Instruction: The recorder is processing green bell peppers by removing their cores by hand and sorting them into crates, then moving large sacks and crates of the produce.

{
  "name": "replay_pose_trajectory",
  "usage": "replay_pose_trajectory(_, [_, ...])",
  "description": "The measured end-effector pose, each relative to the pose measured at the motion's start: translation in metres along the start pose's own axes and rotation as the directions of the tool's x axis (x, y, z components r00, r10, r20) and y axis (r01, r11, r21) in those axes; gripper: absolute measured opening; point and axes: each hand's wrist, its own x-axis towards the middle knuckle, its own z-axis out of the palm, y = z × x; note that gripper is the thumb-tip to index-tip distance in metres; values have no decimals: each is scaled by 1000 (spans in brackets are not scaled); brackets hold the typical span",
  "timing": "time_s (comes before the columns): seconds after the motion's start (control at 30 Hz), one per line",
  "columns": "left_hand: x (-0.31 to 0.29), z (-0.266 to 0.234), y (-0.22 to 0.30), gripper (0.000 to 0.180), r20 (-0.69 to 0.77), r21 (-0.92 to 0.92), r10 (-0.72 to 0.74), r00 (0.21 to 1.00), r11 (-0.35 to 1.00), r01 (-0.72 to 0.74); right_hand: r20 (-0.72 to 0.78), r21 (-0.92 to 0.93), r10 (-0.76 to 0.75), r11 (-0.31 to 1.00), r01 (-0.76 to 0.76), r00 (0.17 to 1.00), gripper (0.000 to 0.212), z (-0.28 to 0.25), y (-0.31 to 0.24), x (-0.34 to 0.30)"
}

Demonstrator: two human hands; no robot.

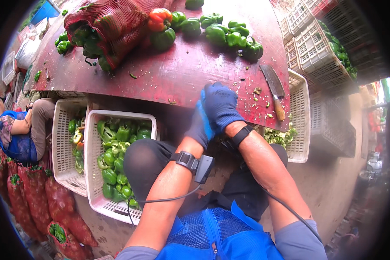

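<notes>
Both my hands wear blue knit gloves and press together at the near edge of the red table (169,86). My right hand (221,105) is closed, its knuckles up, over the fingertips of my left hand (199,125). The left fingers are mostly hidden, and whatever lies between the hands cannot be made out. To their right, a cleaver (273,82) with a wooden handle lies on the table among pale seeds and scraps. Several green peppers (216,34) sit at the far side, with a red-and-green pepper (160,20) beside a red mesh sack (117,26) of peppers.
A white crate (91,173) of green peppers stands left of my knee, beside another crate (58,160). At right, a crate (305,121) adjoins pepper scraps (281,136); stacked crates (316,47) rise behind. Full mesh sacks (30,195) and a seated person (19,130) are at left.
</notes>
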Motion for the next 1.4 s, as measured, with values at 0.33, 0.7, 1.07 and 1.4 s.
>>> replay_pose_trajectory(0.33, [8,-1,9,29,-9,371,71,997,927,-62,-11,-97,-41,995,39,999,19,-2,3,17])
replay_pose_trajectory(0.7, [11,-1,-3,40,4,83,-32,999,996,31,100,-72,4,997,3,995,29,-23,-4,29])
replay_pose_trajectory(1.07, [13,29,-38,39,-156,-738,56,986,657,-154,28,-103,1,995,1,1000,33,-4,1,23])
replay_pose_trajectory(1.4, [12,15,-14,52,-67,-784,9,998,619,-59,15,-61,54,997,-53,998,34,-4,7,37])
